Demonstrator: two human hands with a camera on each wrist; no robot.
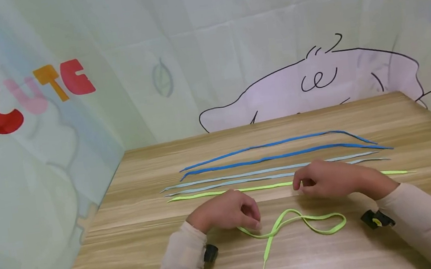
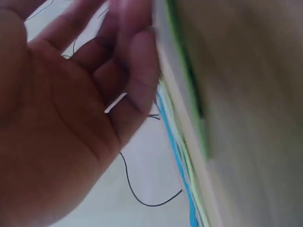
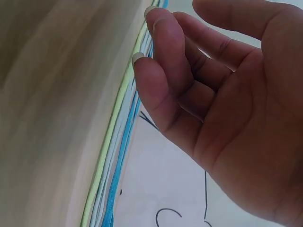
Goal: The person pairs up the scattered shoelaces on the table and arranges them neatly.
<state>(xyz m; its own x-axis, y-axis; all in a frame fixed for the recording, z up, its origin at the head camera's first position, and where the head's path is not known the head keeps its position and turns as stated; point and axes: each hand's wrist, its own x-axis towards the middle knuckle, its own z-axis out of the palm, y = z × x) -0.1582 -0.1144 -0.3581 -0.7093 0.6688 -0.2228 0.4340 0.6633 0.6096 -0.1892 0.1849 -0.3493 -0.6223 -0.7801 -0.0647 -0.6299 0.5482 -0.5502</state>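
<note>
A loose yellow-green shoelace [image 1: 278, 224] lies looped and crossed over itself on the table near the person. My left hand [image 1: 230, 211] is at its left part, fingers loosely bent, with the lace passing beneath the fingertips in the head view. The left wrist view shows the palm [image 2: 52, 127] bare. Over the straight yellow-green shoelace [image 1: 198, 195] hovers my right hand [image 1: 331, 178], its fingers relaxed and covering a stretch of that lace. In the right wrist view, the fingertips [image 3: 154, 80] overlap the lace line and the palm holds nothing.
Beyond the straight yellow-green lace lie two pale blue shoelaces [image 1: 221, 178] and two darker blue shoelaces [image 1: 265, 145], stretched side by side across the wooden table [image 1: 139, 233]. A printed curtain [image 1: 140, 45] stands along the table's back and left edges.
</note>
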